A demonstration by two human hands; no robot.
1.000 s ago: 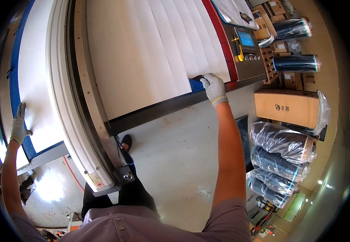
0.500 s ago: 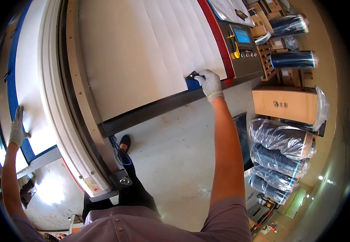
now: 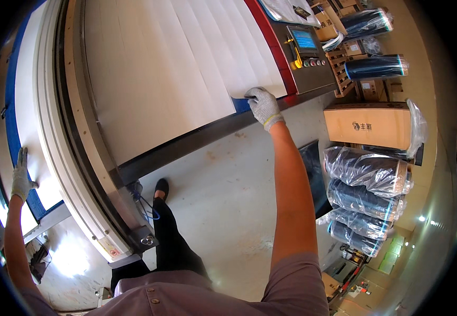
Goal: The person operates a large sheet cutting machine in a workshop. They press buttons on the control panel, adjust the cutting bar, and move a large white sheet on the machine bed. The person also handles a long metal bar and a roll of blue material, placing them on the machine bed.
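Right hand (image 3: 262,107): gloved in grey knit, carried on a bare forearm stretched far forward and almost straight from the near edge. The fingers were curled down over the near right corner of the white sheet (image 3: 186,68), grasping its edge where a blue layer showed beneath.

Left hand (image 3: 22,176): gloved alike, raised at the far left with the arm bent upward. The fingers were spread and released, laid flat against the left edge of the same white material where it passed over a blue border; no grasp was seen.

White sheet: spread wide and flat over the long bench (image 3: 197,139) of the machine, marked by faint lengthwise folds, its near edge lying just above the bench's dark steel rail.

Control panel (image 3: 306,50): set at the right end of the bench, with a small lit screen and a row of buttons, just beyond the right hand.

Cardboard box (image 3: 368,125): brown, closed, placed to the right on the floor stock; contents not visible.

Wrapped rolls (image 3: 365,197): dark rolls sealed in clear plastic film, stacked below the box. Further dark rolls (image 3: 375,67) were stored beyond it, beside wooden pallets.

Floor (image 3: 223,200): grey concrete, with one black shoe (image 3: 160,188) of the person seen near the bench.
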